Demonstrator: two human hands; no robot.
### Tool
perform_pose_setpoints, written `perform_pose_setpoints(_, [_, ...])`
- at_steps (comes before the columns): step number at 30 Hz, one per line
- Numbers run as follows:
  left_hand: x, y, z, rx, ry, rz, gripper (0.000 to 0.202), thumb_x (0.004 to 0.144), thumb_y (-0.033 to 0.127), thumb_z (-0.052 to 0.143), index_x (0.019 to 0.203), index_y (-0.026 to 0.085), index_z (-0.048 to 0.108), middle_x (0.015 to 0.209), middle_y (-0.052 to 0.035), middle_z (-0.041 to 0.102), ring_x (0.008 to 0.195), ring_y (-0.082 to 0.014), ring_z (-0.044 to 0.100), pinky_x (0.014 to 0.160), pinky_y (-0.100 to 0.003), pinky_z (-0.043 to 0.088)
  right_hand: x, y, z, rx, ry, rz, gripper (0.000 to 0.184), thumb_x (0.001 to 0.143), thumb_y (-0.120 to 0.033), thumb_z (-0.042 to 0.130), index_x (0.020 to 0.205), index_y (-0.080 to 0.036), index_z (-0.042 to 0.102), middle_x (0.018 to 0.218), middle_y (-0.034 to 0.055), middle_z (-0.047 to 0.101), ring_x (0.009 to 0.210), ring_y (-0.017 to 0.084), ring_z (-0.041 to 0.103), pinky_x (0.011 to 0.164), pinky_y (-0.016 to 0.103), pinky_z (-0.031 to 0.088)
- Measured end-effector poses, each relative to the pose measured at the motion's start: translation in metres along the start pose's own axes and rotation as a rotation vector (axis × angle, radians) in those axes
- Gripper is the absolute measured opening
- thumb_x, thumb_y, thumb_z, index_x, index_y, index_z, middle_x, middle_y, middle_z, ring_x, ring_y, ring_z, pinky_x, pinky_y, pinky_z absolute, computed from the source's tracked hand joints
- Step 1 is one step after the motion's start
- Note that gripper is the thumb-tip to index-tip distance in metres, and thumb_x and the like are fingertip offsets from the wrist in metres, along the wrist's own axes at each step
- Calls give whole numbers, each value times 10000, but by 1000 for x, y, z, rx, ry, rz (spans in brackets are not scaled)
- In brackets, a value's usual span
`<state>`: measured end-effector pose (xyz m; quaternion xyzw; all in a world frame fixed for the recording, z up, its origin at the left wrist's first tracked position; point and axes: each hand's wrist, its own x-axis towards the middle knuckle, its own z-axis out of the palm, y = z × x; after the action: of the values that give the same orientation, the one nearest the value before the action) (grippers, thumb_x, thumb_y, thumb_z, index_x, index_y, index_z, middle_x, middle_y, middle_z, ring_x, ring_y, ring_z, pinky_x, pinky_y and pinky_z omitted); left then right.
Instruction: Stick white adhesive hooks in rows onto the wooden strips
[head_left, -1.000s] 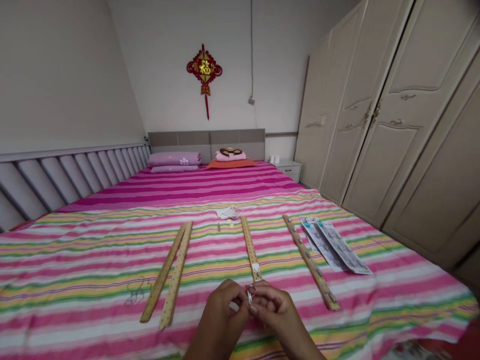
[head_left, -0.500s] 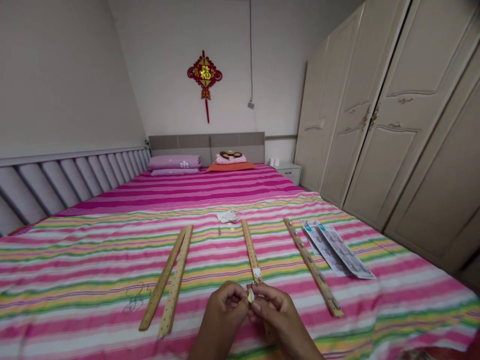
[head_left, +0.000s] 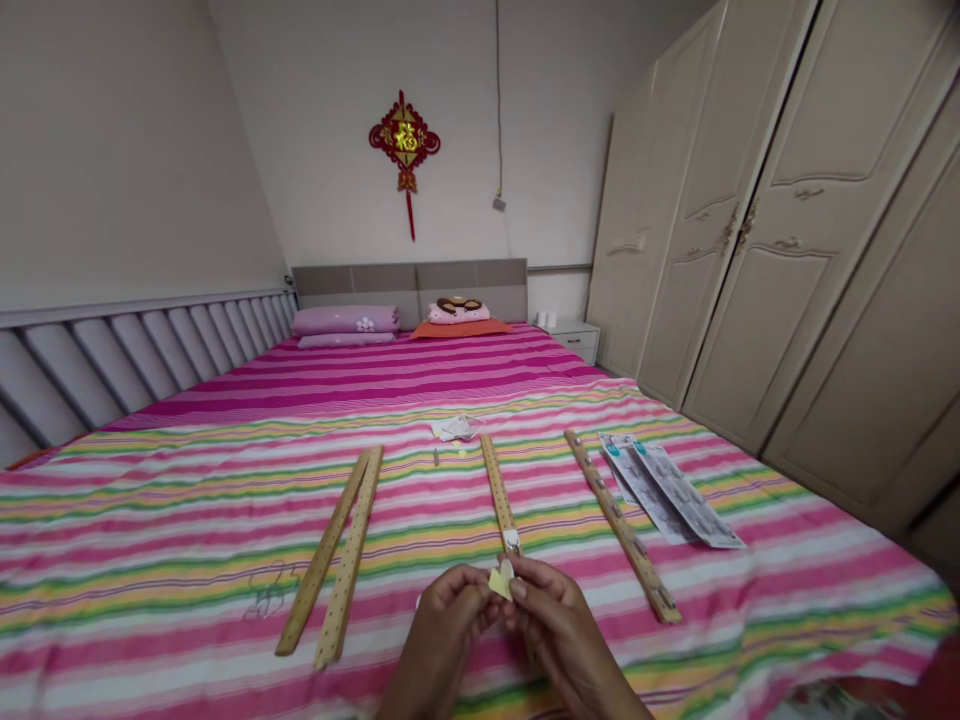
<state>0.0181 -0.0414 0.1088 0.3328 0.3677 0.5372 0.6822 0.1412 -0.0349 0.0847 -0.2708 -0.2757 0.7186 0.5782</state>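
Observation:
My left hand pinches a small pale-yellow piece of backing paper. Close against it, my right hand grips a small white adhesive hook, partly hidden by the fingers. Both hands are over the near end of the middle wooden strip, which is dotted with holes. Just beyond my fingers, a white hook sits on that strip. To the right lies another wooden strip with several small metallic-looking hooks along it.
Two perforated wooden strips lie at the left, touching near their far ends. Thin wire pieces rest beside them. Blister cards lie at the right. White scraps sit further up the striped sheet.
The yellow backing paper shows more and stands out from the white adhesive hook between my fingers. The camera view has shifted slightly.

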Motion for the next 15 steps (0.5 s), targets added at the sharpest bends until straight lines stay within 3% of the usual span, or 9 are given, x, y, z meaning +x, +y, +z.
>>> perform_pose_setpoints(7, [4,-9,-12,-70,15,-19,101,656,204,690,633,156,604,636,-5,644,647,-121,614,701,-242,481,5,3,0,138,18,24,201,646,-154,763,834,-108,709,697,26,695,554,81,601,561,171,496])
perform_pose_setpoints(11, [9,-8,-27,-43,134,-10,160,613,242,728,625,153,596,619,12,616,649,-106,595,711,-235,478,9,2,-3,167,95,26,239,608,-144,788,830,-105,710,696,19,698,555,84,607,552,165,509])
perform_pose_setpoints(15, [18,6,-52,140,243,11,194,602,299,709,650,164,578,621,21,605,623,-111,573,649,-231,464,10,-1,-8,167,152,42,255,589,-123,795,829,-108,708,662,11,693,533,84,604,505,154,501])
